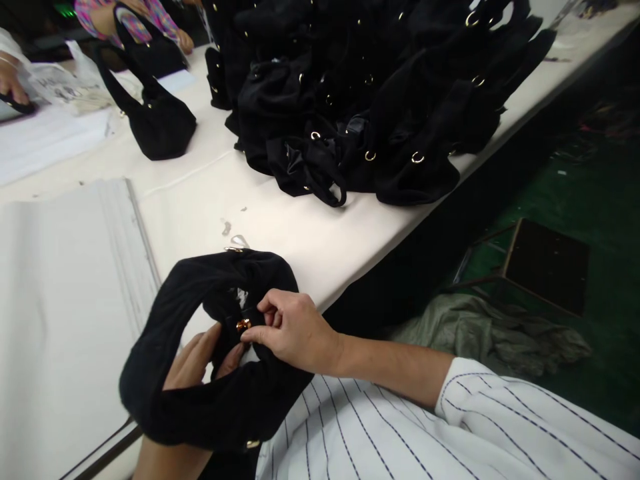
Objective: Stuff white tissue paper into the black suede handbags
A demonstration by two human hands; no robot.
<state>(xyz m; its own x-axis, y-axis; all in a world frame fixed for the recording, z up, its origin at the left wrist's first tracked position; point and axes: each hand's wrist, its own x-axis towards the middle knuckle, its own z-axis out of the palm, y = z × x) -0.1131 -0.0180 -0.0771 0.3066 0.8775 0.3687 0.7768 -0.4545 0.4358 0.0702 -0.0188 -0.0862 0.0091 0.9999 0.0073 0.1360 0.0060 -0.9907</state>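
Observation:
A black fabric handbag [200, 420] is in front of me at the table's near edge, its broad handle looping toward the left. My left hand [197, 357] passes under the handle, and its fingers and thumb close on the edge of the bag's opening. With thumb and bent fingers, my right hand [287, 330] pinches the opposite edge of the opening, right beside a shiny gold-coloured fastener [243, 325]. Gold rings show at the ends of the handle. The bag's inside is mostly hidden by my fingers and the dark cloth.
A large heap of black handbags [350, 100] with gold rings covers the table's far side. One black bag [160, 127] stands apart at left. A stack of white sheets [70, 267] lies nearby. Co-workers' hands [185, 41] show at upper left. A stool [547, 263] stands on the floor.

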